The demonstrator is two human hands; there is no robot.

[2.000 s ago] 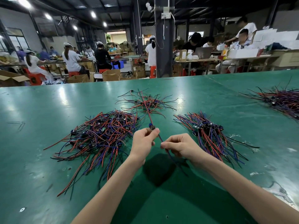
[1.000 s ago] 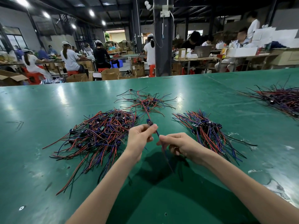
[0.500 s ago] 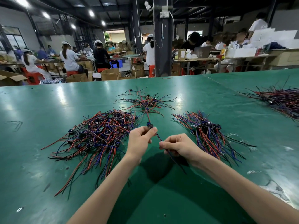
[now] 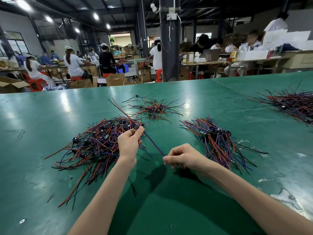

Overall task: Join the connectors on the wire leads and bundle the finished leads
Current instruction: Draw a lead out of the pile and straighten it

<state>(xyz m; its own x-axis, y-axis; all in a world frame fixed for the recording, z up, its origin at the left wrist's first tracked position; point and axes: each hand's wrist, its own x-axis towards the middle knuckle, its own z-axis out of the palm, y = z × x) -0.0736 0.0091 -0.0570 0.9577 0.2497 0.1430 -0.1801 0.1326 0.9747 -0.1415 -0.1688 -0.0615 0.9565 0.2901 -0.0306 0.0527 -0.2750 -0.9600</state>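
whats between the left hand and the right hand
In the head view, a red and blue wire lead runs from the left hand to the right hand, above bare green table.

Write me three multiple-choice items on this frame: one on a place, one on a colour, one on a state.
1. Where is the biggest wire pile? A. between the two hands B. left of the left hand C. on a box
2. What colour is the table? A. white B. brown C. green
3. The wire between the hands is: A. pinched by both hands B. lying loose on the table C. tied in a knot
Answers: 1 B, it spreads leftward from that hand; 2 C, its bare top is green; 3 A, the left hand pinches one end, the right hand the other.
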